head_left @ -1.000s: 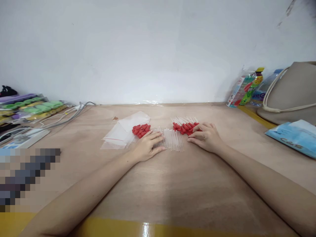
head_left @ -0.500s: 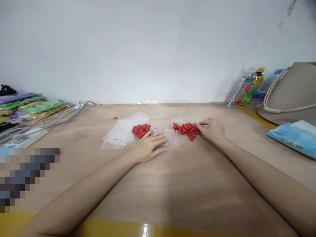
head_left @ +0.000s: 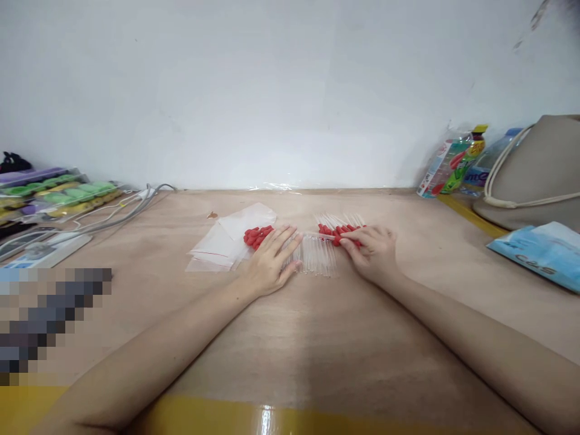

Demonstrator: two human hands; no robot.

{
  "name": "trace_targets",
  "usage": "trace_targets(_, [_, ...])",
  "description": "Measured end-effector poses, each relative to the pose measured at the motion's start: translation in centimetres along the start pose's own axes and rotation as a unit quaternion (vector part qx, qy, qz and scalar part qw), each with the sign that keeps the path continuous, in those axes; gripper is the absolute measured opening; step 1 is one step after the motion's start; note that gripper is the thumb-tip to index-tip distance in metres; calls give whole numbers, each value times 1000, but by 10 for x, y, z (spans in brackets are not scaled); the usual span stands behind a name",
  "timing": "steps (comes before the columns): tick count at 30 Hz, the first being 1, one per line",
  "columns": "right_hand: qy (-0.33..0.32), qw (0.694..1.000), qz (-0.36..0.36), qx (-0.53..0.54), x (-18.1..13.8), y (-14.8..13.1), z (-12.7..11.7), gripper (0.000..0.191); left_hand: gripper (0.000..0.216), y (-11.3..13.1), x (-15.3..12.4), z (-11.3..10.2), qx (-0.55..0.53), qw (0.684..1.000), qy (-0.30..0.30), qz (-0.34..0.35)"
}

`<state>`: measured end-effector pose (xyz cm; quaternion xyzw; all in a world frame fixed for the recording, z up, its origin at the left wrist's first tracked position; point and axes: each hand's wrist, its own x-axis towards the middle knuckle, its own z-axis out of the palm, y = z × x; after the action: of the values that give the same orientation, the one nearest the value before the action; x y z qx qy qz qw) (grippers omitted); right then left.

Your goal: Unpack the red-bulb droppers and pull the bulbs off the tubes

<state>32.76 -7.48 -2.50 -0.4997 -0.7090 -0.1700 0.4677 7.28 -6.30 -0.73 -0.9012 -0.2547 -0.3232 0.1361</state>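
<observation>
Two heaps of glass droppers with red rubber bulbs lie in the middle of the wooden table [head_left: 290,338]. My left hand [head_left: 270,261] lies flat, fingers stretched out, on the clear glass tubes [head_left: 317,257] of the left heap, just right of its red bulbs [head_left: 256,235]. My right hand [head_left: 372,249] is closed in a pinch on one dropper [head_left: 327,236], held by its red bulb with the glass tip pointing left. The right heap of red bulbs [head_left: 338,229] sits just behind that hand.
A stack of small clear zip bags [head_left: 222,244] lies left of the droppers. Grey cables [head_left: 122,214], coloured trays [head_left: 58,196] and a flat device [head_left: 45,251] fill the far left. At the right stand drink bottles [head_left: 455,160], a beige bag [head_left: 539,175] and a blue packet [head_left: 539,251].
My right hand went back to the right heap, then came forward and left holding one dropper. My left hand slid slightly further up over the glass tubes.
</observation>
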Motion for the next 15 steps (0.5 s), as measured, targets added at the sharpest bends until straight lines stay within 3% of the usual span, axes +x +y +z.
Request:
trace_targets(6, [-21, 994, -83, 61, -7, -40, 5, 13, 27, 0, 1, 7, 19, 1000, 3, 24])
trace_targets(15, [-65, 985, -155, 42, -9, -46, 6, 19, 17, 4, 2, 9, 9, 998, 14, 61])
